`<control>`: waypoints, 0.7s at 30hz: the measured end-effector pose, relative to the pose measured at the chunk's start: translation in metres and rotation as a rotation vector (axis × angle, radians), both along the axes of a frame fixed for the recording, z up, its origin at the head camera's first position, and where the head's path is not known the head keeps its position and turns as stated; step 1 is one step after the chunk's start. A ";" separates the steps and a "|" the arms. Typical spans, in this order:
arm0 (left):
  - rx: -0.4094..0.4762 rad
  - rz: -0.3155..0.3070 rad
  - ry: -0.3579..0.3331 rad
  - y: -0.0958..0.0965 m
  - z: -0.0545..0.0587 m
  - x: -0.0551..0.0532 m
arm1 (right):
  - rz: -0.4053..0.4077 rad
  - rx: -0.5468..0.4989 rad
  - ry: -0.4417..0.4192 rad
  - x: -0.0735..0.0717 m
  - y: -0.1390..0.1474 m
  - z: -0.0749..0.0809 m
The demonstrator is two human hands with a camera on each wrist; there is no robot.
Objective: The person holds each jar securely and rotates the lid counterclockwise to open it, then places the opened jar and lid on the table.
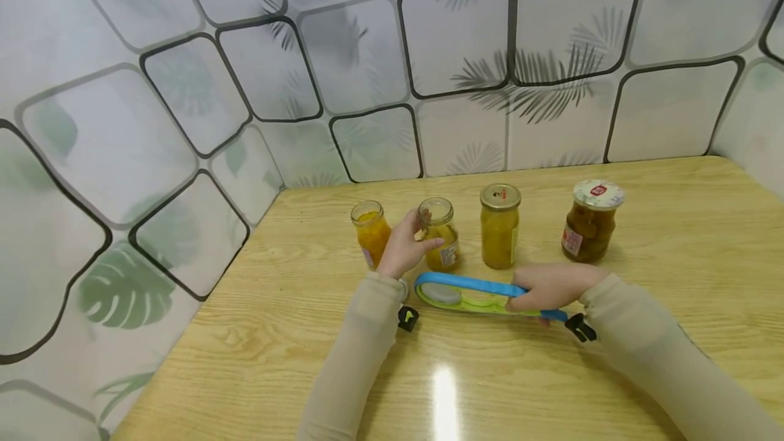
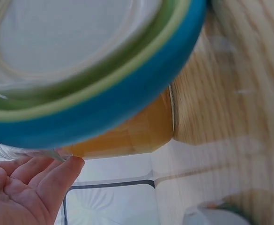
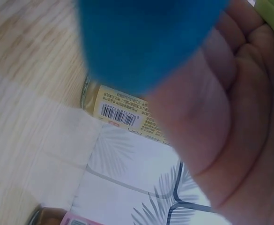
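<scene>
My left hand (image 1: 404, 245) is at an open glass jar (image 1: 442, 240) of yellow contents, thumb in front and fingers behind its neck. In the left wrist view, the fingers (image 2: 57, 180) lie along the jar's (image 2: 141, 138) neck, and the thumb is hidden. My right hand (image 1: 548, 284) grips a blue and green jar opener (image 1: 468, 282) by its right part. Within the opener's left loop shows a whitish lid (image 1: 442, 293), seen large in the left wrist view. Blurred blue plastic (image 3: 137, 42) and my right hand (image 3: 202, 108) fill much of the right wrist view.
An open jar of orange contents (image 1: 371, 233) stands left of my left hand. To the right are a lidded yellow jar (image 1: 500, 226) and a lidded jar of brown contents (image 1: 589, 223). Another lid (image 1: 403, 289) lies by my left wrist. A patterned wall (image 1: 367, 87) backs the wooden table (image 1: 490, 380).
</scene>
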State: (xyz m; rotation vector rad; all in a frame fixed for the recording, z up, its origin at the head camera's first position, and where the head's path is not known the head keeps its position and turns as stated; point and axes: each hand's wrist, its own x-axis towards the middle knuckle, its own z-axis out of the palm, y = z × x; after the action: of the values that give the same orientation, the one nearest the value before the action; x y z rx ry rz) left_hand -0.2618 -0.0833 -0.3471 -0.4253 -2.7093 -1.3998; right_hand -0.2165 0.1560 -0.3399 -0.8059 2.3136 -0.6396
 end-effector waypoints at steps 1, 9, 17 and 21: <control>0.001 0.002 -0.001 0.000 0.000 0.000 | -0.002 0.000 -0.007 0.000 0.000 0.000; 0.002 -0.001 0.008 0.000 0.001 -0.001 | -0.024 -0.021 -0.028 -0.001 0.000 0.002; 0.007 0.002 0.006 -0.001 -0.001 -0.002 | -0.019 -0.020 -0.020 -0.002 -0.001 0.000; 0.008 0.004 0.003 0.000 -0.001 -0.002 | 0.006 -0.025 -0.013 -0.003 -0.001 -0.001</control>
State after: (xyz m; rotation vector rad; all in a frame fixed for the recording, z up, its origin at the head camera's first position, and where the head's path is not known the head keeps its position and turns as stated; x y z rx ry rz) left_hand -0.2639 -0.0832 -0.3481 -0.4211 -2.6993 -1.4074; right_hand -0.2197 0.1546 -0.3408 -0.8172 2.2953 -0.6699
